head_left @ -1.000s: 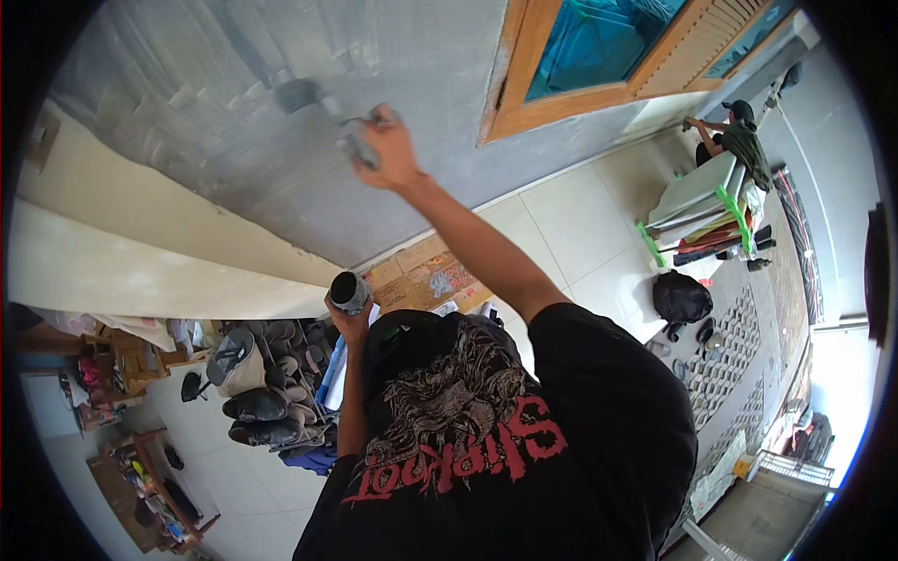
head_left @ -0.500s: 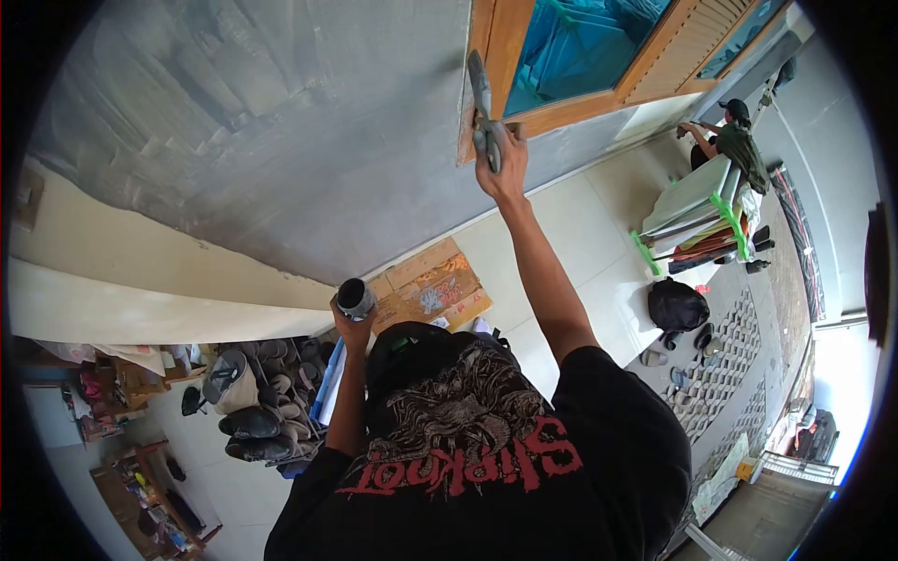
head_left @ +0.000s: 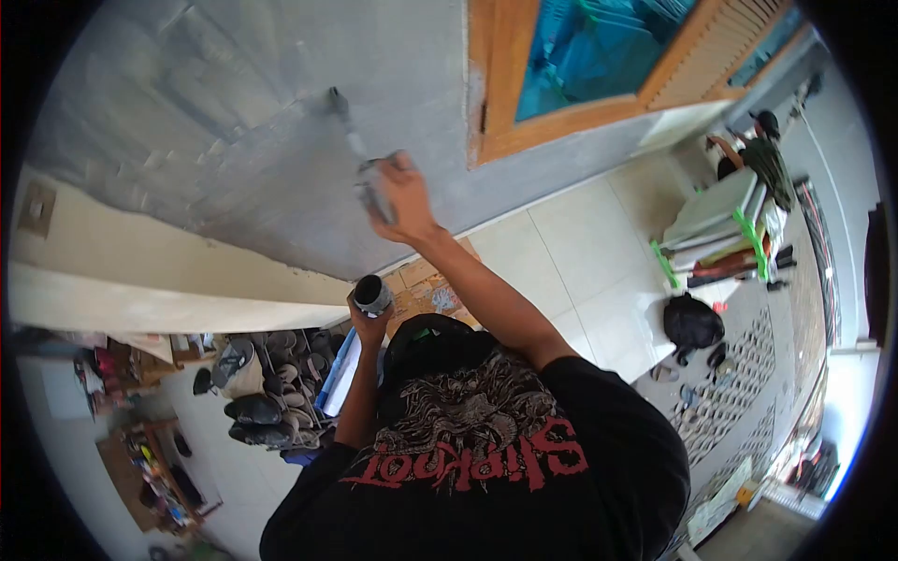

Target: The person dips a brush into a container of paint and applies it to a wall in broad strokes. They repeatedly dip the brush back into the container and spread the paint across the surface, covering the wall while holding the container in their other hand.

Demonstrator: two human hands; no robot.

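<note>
My right hand (head_left: 407, 201) grips the grey handle of a putty knife (head_left: 346, 122), somewhat blurred, whose dark tip is at the grey coated wall (head_left: 281, 168). Fingers of my left hand (head_left: 371, 324) are wrapped round a small dark cup (head_left: 371, 294), held low near the wall's bottom edge, its open mouth facing up. What the cup contains is too dark to tell. To the right of the knife is the wooden window frame (head_left: 496, 140) with blue-tinted glass.
Cardboard (head_left: 426, 288) lies on the tiled floor by the wall. Shoes (head_left: 257, 409) crowd a rack at the lower left. A co-worker (head_left: 767, 164) crouches at the far right, behind a folded rack (head_left: 711, 224) with green ends. A black bag (head_left: 692, 321) stands nearby.
My right hand has moved left with the putty knife, away from the window frame and over the grey wall. My left hand still holds the cup. The view has shifted slightly.
</note>
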